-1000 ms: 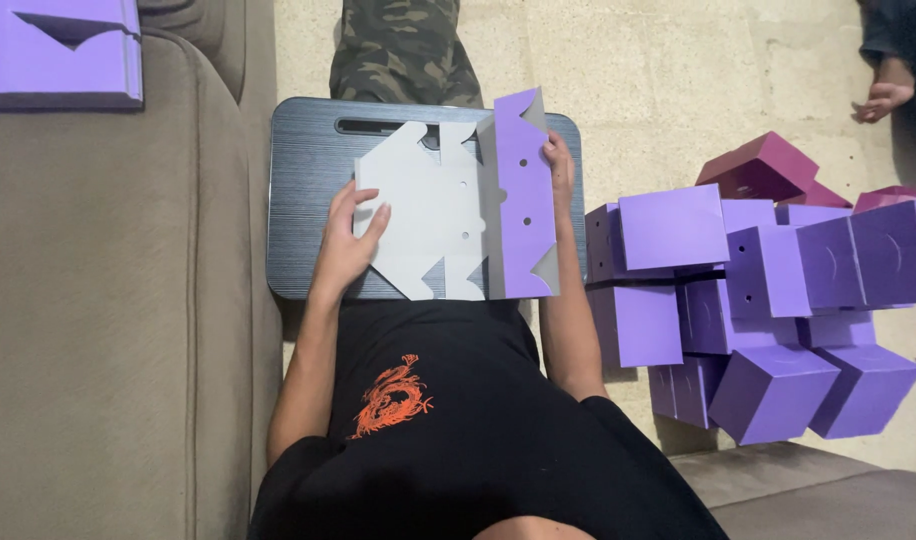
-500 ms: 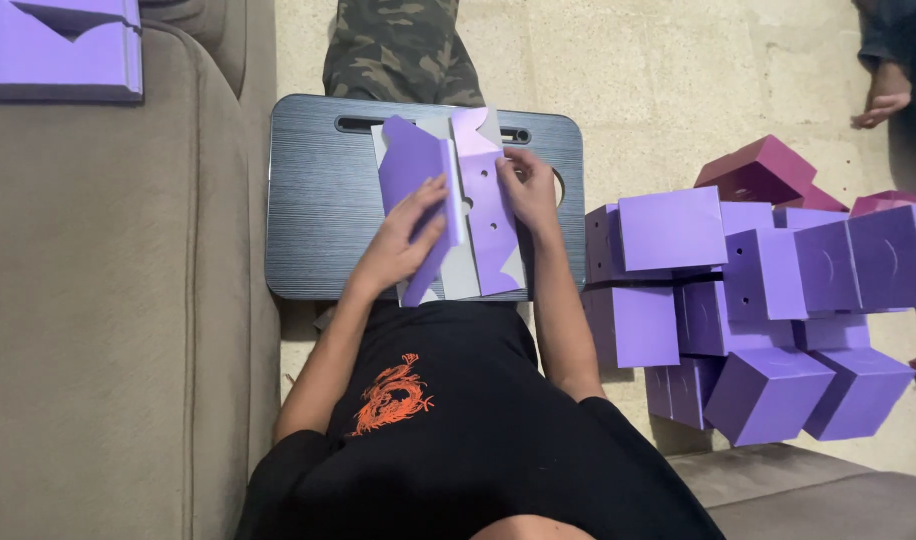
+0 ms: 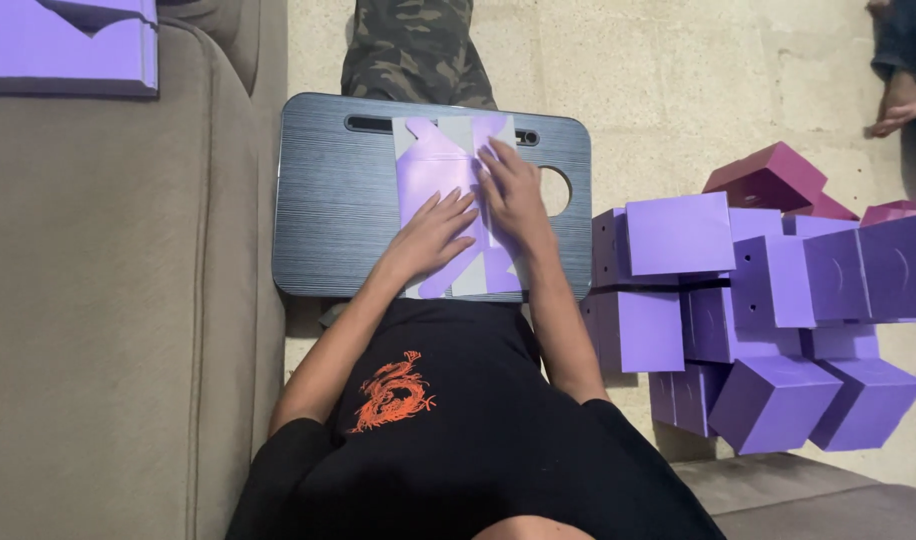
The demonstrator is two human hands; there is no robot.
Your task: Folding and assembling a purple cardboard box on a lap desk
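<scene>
A flat purple cardboard box blank (image 3: 440,165), grey on its inner side, lies folded on a dark grey lap tray (image 3: 328,200) across my knees. My left hand (image 3: 433,235) presses flat on the lower part of the folded blank, fingers spread. My right hand (image 3: 513,195) lies flat on the blank's right side, fingers pointing away from me. Both palms push down on the cardboard; neither grips it.
A heap of assembled purple boxes (image 3: 758,300) with a few magenta ones (image 3: 768,180) sits on the floor to my right. More flat purple blanks (image 3: 68,45) rest on the beige sofa (image 3: 108,300) at upper left. Another person's hand (image 3: 898,105) shows at top right.
The blank was spread open with its grey inside up; its flaps have been folded over to the middle, and both hands now press the closed purple face flat.
</scene>
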